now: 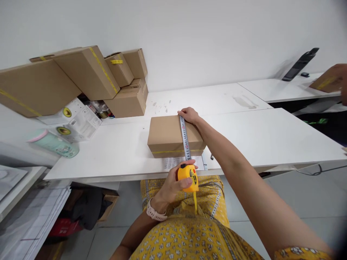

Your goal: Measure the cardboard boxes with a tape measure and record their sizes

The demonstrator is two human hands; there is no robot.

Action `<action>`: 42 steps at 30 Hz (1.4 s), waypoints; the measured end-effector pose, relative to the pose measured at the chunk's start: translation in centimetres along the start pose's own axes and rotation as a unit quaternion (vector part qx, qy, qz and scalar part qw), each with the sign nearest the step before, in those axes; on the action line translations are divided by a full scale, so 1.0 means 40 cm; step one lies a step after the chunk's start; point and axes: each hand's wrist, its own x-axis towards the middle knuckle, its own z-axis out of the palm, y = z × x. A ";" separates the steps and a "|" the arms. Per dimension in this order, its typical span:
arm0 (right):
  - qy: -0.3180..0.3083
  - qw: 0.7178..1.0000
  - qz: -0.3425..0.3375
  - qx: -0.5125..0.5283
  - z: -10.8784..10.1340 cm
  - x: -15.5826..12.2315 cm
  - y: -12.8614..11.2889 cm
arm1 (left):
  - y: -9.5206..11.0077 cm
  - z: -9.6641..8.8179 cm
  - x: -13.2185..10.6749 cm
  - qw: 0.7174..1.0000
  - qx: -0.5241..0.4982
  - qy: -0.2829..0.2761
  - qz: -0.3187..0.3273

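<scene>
A closed brown cardboard box (165, 130) sits near the front of the white table, a yellow strip along its near side. My left hand (172, 184) is wrapped round a yellow tape measure (192, 177), held in front of the table edge. Its blade (184, 135) runs out over the near side and across the top of the box. At the far top edge, my right hand (189, 115) pinches the blade's end against the box. A printed sheet (173, 162) lies partly under the box.
Several cardboard boxes (89, 76) are piled at the left above white avocado-print cartons (78, 124). A mint tumbler (54, 143) stands at the table's left end. To the right are a black bottle (300, 65) and another person's hand (342, 77) at a box.
</scene>
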 end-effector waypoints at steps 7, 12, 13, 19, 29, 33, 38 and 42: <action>0.160 0.954 -0.087 0.237 -0.102 -0.178 -0.039 | 0.047 -0.095 -0.078 0.981 0.188 -0.033 -0.024; 0.185 0.957 -0.060 0.214 -0.128 -0.385 -0.033 | 0.015 -0.124 -0.133 0.960 0.275 -0.041 -0.033; 0.195 0.956 -0.051 0.211 -0.122 -0.411 -0.022 | 0.010 -0.125 -0.140 0.962 0.270 -0.033 -0.021; 0.263 0.945 0.051 0.189 -0.025 -0.485 0.096 | 0.031 -0.191 -0.126 0.934 0.235 0.207 0.173; 0.174 0.953 0.011 0.248 0.034 -0.464 0.092 | 0.125 -0.342 0.034 0.914 0.153 0.242 0.287; 0.203 0.962 -0.014 0.183 -0.023 -0.416 0.050 | 0.223 -0.336 0.069 0.914 0.181 0.192 0.309; 0.254 0.965 0.013 0.068 -0.047 -0.332 0.026 | 0.285 -0.342 0.113 0.926 0.191 0.179 0.273; 0.276 0.960 -0.050 -0.011 -0.067 -0.244 0.014 | 0.269 -0.300 0.107 0.916 0.224 0.144 0.300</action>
